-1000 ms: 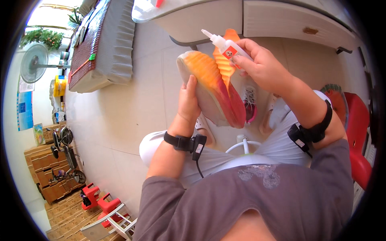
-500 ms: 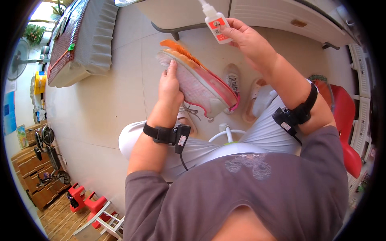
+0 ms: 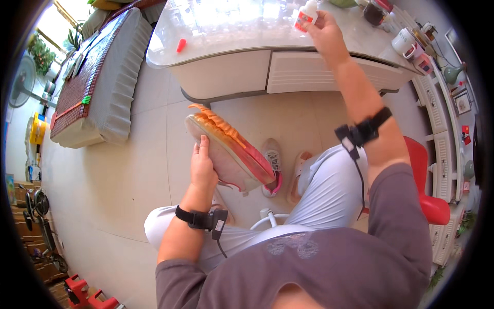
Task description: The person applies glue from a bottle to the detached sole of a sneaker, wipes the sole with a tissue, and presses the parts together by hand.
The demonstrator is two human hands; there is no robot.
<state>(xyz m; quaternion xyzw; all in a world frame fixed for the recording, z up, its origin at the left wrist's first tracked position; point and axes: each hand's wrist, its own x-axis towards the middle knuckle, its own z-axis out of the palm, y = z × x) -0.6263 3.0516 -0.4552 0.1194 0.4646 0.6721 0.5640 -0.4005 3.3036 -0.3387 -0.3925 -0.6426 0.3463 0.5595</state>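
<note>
My left hand (image 3: 204, 167) grips a pale pink sneaker (image 3: 226, 154) tilted on its side, thumb across the upper. Its orange and red sole (image 3: 234, 136) faces up to the right, and an orange layer at the toe end stands away from the rest. Over the table's near part, my right hand (image 3: 325, 32) holds a small white glue bottle (image 3: 306, 15) with a red and white label. Whether the bottle touches the tabletop I cannot tell. Left of it on the table lies a small red cap (image 3: 181, 45).
A glossy white table (image 3: 226, 31) stands ahead, with a mug (image 3: 404, 42) and jars at its right. On the floor by my feet is another sneaker (image 3: 271, 159). A red chair (image 3: 429, 201) is at the right, and a cloth-covered bench (image 3: 116, 87) at the left.
My right hand has carried the bottle forward, from in front of the table to over its top. The view has tilted up, showing the tabletop. My left hand still holds the sneaker.
</note>
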